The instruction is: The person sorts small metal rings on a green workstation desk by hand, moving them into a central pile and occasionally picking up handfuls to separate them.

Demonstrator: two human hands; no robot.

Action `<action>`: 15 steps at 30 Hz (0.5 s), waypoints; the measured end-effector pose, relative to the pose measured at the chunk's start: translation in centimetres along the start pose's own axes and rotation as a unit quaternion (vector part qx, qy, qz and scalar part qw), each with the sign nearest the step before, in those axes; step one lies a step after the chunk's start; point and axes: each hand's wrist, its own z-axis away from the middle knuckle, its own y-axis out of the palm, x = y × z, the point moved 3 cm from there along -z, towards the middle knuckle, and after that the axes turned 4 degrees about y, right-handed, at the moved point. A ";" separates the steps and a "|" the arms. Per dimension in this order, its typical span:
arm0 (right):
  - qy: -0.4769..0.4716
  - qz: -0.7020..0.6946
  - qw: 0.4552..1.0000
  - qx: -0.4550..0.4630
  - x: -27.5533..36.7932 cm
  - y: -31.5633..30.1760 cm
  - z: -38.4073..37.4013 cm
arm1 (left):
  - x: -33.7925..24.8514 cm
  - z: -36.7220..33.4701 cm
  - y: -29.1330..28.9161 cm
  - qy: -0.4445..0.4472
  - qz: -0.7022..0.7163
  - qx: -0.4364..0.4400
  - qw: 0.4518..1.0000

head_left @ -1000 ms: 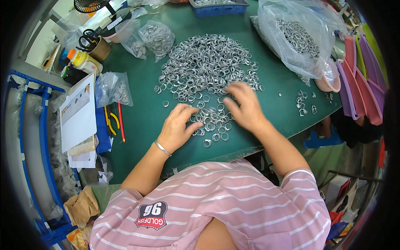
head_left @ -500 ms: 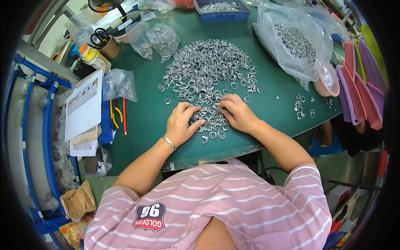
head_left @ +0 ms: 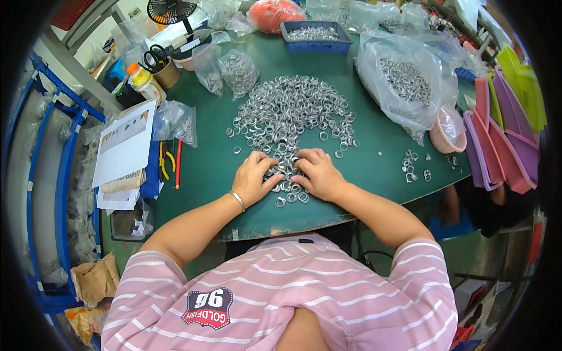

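A: What do we have before us, starting with the biggest thing?

B: Our green tabletop (head_left: 213, 134). On it, to the right, sits a large clear plastic bag (head_left: 386, 108) with more silver-coloured rings inside.

A: And straight ahead of us?

B: The main heap of metal rings (head_left: 293, 105), finger rings by the look, spread loose on the tabletop and narrowing toward us. Beyond it stands a blue tray (head_left: 319, 47), also holding rings.

A: Where are our hands?

B: At the near end of the heap. Our left hand (head_left: 253, 178) and right hand (head_left: 319, 175) face each other, fingers curled, with a small cluster of rings (head_left: 287, 186) between them.

A: Are we gripping any?

B: Both hands look cupped, thumbs apart from forefingers, but the fingertips are among the rings, so we cannot tell whether one is pinched.

A: Which step is this, then?

B: We judge it to be working through the near cluster by hand. The next move calls for light, low fingertips, since overlapping rings could drag their neighbours.

A: Anything smaller?

B: One stray ring (head_left: 237, 150), lying apart beyond our left hand.
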 end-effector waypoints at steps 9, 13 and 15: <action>-0.009 0.003 0.997 0.080 1.1 -0.4 1.2 | -2.9 2.3 -0.5 0.115 0.021 0.057 0.991; -0.056 0.088 0.983 0.149 2.6 0.1 3.0 | -3.8 2.7 0.6 0.170 -0.013 0.093 0.981; -0.039 0.096 0.982 0.157 2.1 0.4 1.2 | -2.6 1.7 1.3 0.143 -0.036 0.080 0.986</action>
